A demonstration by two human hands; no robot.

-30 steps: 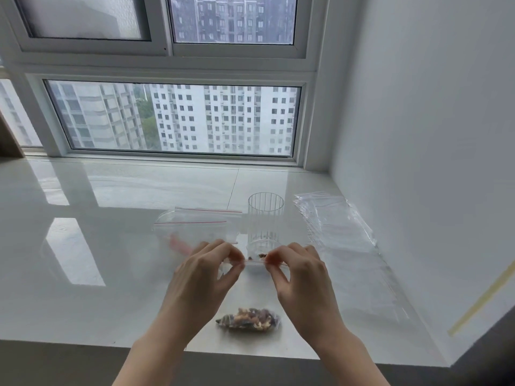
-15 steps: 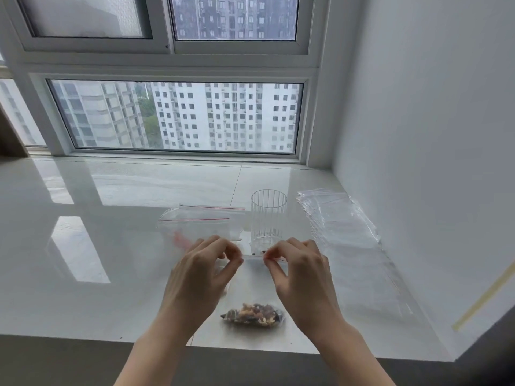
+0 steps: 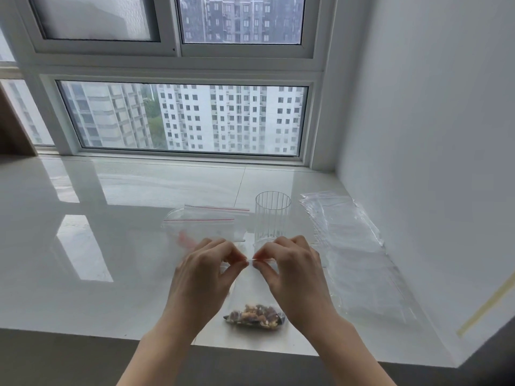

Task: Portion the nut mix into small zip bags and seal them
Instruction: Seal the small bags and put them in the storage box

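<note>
Hands now closer: left hand and right hand grip pinching zip bag top edge.

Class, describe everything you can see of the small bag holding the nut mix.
The small zip bag is clear, thin plastic, held upright over the white counter. The left hand and right hand pinch its top strip, fingertips almost meeting. Brown and tan nut mix fills only its bottom, which sits at the counter's near edge.
</note>
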